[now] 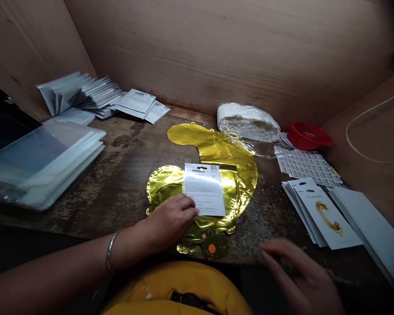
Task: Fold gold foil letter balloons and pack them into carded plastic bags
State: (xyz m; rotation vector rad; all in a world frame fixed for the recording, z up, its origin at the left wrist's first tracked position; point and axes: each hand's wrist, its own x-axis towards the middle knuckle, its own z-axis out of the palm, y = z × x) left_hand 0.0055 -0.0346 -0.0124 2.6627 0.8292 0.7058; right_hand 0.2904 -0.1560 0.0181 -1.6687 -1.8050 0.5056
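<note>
A gold foil balloon (246,175), curved in a C-like shape, lies flat and deflated on the worktable. On top of it rests a white printed packaging card (203,192) with a hang hole at its upper edge. My left hand (174,221), fingers curled together, holds the card at its lower left edge. Small orange dots show on the foil near the table's front edge. My right hand (295,271) is away to the lower right, slightly blurred, with thumb and forefinger apart and nothing seen between them.
On the left lie a stack of clear plastic sleeves (46,166) and fanned packets (85,94). A plastic-wrapped white bundle (246,120), a red bowl (308,135) and a sticker sheet (307,162) stand at back right. Balloon cards (325,214) lie beside white cards (374,227).
</note>
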